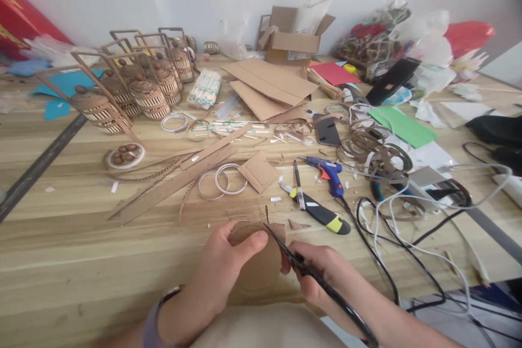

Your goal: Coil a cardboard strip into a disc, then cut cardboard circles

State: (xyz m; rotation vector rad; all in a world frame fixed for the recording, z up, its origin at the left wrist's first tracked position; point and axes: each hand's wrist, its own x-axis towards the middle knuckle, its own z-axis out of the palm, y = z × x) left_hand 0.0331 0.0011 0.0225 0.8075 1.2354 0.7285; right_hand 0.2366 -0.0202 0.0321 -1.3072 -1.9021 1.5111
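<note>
My left hand (228, 266) grips a piece of brown cardboard (261, 266) by its left side, the thumb lying on top. A curved line is visible on the cardboard, and its right edge looks rounded. In my right hand (322, 272) is a pair of black scissors (304, 266), its blades reaching to the cardboard's upper right edge near my left thumb. Small cardboard scraps (297, 224) lie just beyond the scissors' tip. A black and yellow utility knife (322, 215) and a pen (299, 185) lie farther up on the table.
A blue glue gun (328, 171) trails its cord at right, among tangled white cables (393, 228). Tape rings (231, 179), cardboard strips (187, 179) and a square cardboard piece (259, 171) lie ahead. Several small woven barrels with handles (149, 100) stand at back left.
</note>
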